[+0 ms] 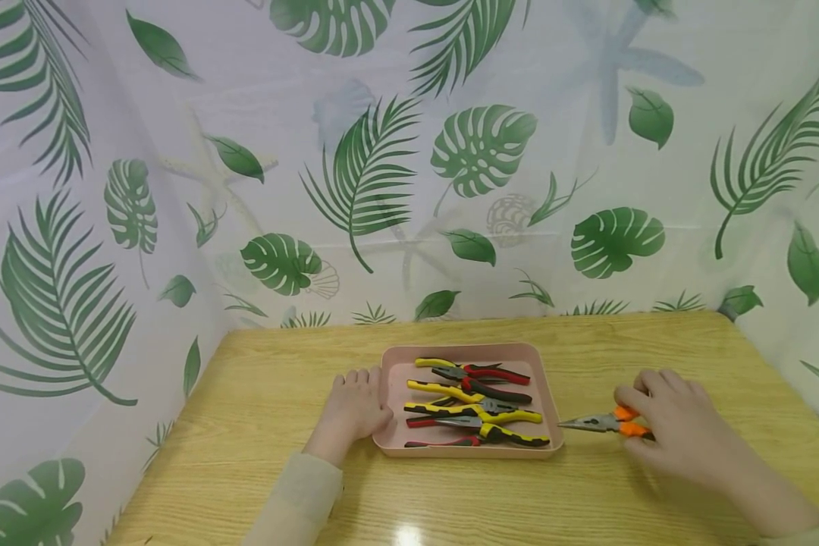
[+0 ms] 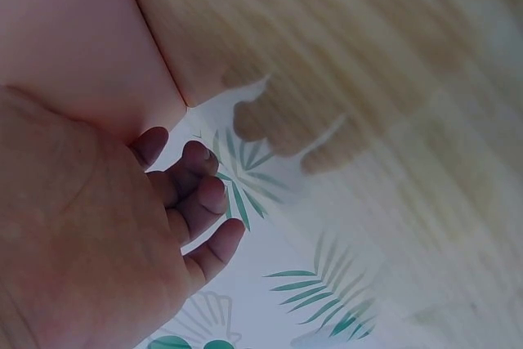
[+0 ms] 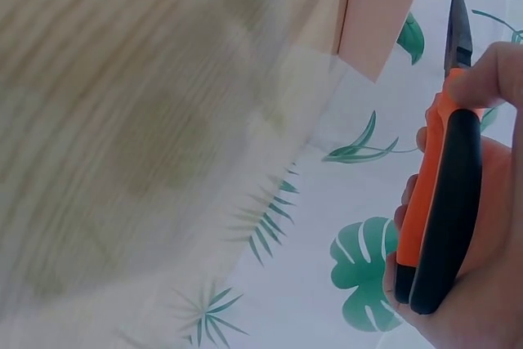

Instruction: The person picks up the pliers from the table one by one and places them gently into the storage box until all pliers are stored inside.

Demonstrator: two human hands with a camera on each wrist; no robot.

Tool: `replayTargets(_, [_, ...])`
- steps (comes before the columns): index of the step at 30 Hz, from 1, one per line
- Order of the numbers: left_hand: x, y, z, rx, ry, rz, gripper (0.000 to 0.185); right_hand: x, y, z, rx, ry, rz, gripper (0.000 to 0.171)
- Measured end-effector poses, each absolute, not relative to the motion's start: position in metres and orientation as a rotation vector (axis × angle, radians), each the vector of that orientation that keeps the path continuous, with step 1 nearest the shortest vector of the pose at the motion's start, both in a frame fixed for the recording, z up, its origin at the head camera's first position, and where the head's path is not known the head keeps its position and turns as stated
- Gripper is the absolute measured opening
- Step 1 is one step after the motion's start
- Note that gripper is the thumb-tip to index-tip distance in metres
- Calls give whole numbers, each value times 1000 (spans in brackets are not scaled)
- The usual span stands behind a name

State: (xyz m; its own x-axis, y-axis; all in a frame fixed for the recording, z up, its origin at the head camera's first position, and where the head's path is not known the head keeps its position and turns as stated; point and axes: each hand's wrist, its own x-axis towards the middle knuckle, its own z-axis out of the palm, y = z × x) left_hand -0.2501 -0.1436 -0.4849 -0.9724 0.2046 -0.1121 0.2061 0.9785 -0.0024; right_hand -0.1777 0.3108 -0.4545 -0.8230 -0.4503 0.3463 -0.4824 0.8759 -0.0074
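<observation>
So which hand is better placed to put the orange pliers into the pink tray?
Probably the right hand: it already grips the orange pliers just right of the pink tray. The left hand rests against the tray's left edge.

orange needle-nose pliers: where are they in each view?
Head: orange needle-nose pliers lower right, gripped by the right hand, tip toward the pink tray.
Left wrist: not in view; only the left hand beside the tray wall.
Right wrist: right edge, upright in the hand.
Shared landmark: the pink tray.
</observation>
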Motion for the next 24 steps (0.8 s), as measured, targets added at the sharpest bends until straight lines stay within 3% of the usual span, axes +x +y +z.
replayTargets(24, [-247, -143, -479, 315, 3017, -29, 54, -186, 294, -458, 729, -2673, 171, 37])
